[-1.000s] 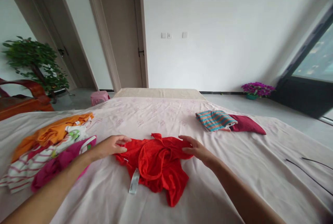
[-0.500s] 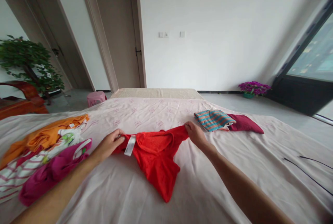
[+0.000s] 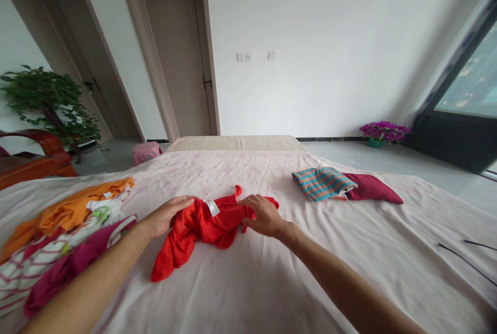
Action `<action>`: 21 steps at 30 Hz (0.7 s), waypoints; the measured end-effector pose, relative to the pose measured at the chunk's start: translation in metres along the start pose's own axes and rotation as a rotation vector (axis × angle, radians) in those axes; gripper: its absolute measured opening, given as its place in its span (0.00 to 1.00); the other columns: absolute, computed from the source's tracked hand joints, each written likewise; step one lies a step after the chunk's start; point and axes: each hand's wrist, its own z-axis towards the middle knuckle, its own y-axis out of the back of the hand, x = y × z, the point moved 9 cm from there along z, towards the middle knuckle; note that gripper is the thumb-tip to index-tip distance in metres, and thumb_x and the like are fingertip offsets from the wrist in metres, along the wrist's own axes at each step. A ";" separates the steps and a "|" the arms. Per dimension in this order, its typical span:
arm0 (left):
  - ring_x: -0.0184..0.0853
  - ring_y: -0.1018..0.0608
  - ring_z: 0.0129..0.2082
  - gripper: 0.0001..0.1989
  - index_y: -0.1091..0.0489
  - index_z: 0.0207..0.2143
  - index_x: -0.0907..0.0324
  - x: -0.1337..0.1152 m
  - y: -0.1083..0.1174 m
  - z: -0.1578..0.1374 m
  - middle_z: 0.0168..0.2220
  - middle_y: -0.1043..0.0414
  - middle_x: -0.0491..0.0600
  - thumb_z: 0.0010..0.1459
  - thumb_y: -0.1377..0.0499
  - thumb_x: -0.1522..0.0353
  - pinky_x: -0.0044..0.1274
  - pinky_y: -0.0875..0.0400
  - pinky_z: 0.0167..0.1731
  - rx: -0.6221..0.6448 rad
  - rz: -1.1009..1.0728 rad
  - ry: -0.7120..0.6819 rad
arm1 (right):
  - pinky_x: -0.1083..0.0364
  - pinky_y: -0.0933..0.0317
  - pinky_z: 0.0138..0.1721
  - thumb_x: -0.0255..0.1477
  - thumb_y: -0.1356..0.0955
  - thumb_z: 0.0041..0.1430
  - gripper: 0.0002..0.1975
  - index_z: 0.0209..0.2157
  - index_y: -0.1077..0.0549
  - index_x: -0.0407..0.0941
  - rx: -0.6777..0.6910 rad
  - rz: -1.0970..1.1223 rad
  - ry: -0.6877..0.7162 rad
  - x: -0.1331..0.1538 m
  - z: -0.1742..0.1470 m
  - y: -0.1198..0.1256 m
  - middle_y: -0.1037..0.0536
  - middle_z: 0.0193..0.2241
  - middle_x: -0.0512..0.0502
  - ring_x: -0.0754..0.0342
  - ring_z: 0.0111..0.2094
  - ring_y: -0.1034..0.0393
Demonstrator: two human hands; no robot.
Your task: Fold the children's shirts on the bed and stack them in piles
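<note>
A bright red garment (image 3: 217, 228), bunched up and with a white label near its top, lies on the pale sheet (image 3: 248, 292) in front of me. My left hand (image 3: 170, 214) grips its left upper edge, fingers closed on the cloth. On the other side my right hand (image 3: 264, 215) pinches the fabric near the right end, with a bit of red sticking out beyond the fingers. One red part hangs down to the lower left. The garment's exact kind is hard to make out in its crumpled shape.
Loose clothes lie on the left: an orange garment (image 3: 70, 209), a striped white one (image 3: 27, 266) and a magenta one (image 3: 73, 266). A folded striped cloth (image 3: 324, 184) and a folded dark red cloth (image 3: 373, 188) sit at right. Thin black cords (image 3: 466, 264) cross the right edge.
The red garment, stretched wide between both hands before, is now gathered and crumpled. My right hand has moved left and slightly down, closer to my left hand.
</note>
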 end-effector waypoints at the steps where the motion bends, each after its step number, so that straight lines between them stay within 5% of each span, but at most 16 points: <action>1: 0.39 0.20 0.43 0.19 0.27 0.43 0.59 0.000 -0.003 0.000 0.42 0.22 0.53 0.51 0.33 0.60 0.28 0.29 0.48 0.013 -0.043 -0.015 | 0.51 0.42 0.49 0.34 0.28 0.49 0.26 0.52 0.27 0.50 0.013 -0.005 0.032 0.013 0.001 -0.010 0.24 0.48 0.45 0.46 0.47 0.33; 6: 0.38 0.20 0.44 0.22 0.32 0.48 0.57 -0.005 -0.013 -0.009 0.45 0.23 0.53 0.52 0.33 0.61 0.29 0.28 0.47 0.025 -0.101 -0.060 | 0.54 0.43 0.44 0.31 0.35 0.61 0.09 0.37 0.22 0.48 0.002 -0.030 -0.068 0.022 0.017 -0.038 0.20 0.37 0.46 0.50 0.40 0.30; 13: 0.44 0.30 0.59 0.43 0.39 0.60 0.52 0.019 -0.020 -0.028 0.57 0.30 0.51 0.41 0.28 0.65 0.34 0.39 0.60 0.160 0.321 -0.049 | 0.59 0.45 0.28 0.31 0.41 0.60 0.12 0.31 0.29 0.44 -0.226 0.401 -0.426 -0.041 0.043 -0.008 0.27 0.25 0.50 0.56 0.27 0.35; 17: 0.48 0.25 0.53 0.28 0.28 0.47 0.58 0.023 -0.011 -0.020 0.47 0.23 0.52 0.41 0.29 0.63 0.36 0.35 0.56 0.107 0.477 -0.063 | 0.59 0.44 0.30 0.32 0.41 0.58 0.10 0.29 0.32 0.44 -0.328 0.498 -0.343 -0.050 0.064 0.027 0.30 0.25 0.51 0.56 0.28 0.37; 21: 0.46 0.20 0.45 0.27 0.28 0.42 0.60 -0.015 0.010 -0.021 0.42 0.21 0.52 0.40 0.28 0.59 0.32 0.27 0.47 -0.051 0.262 -0.094 | 0.58 0.42 0.35 0.32 0.40 0.58 0.11 0.30 0.30 0.44 -0.373 0.403 -0.187 -0.049 0.078 0.073 0.28 0.27 0.51 0.55 0.32 0.36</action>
